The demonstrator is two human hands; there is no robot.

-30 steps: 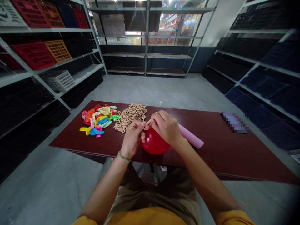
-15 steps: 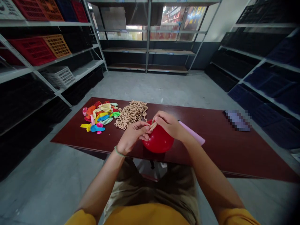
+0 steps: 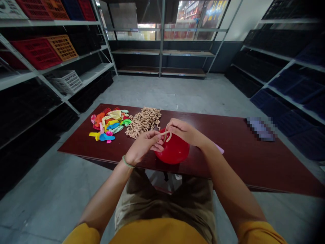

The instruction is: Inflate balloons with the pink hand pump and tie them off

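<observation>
A glossy red inflated balloon [image 3: 174, 152] rests near the table's front edge, right below my hands. My left hand [image 3: 144, 145] pinches one end of a short beige cord [image 3: 169, 137] between thumb and forefinger, its other fingers curled. At the top of the balloon, my right hand [image 3: 186, 132] has its fingers closed on the same cord, and a curved end of it hangs down between the hands. The balloon's neck is hidden behind my fingers. Just beyond my left hand lies a heap of curly beige cords [image 3: 143, 122].
Flat, uninflated balloons [image 3: 109, 123] in many colours lie at the table's left. A pink flat item [image 3: 219, 148] shows partly behind my right forearm. A pixelated dark object [image 3: 261, 128] sits at the right on the dark red table [image 3: 243, 159]. Shelves with crates [image 3: 35, 51] surround the floor.
The cord's curved end now hangs visibly between my hands, where both strands were bunched together before. My right forearm covers more of the pink item. The view has shifted slightly.
</observation>
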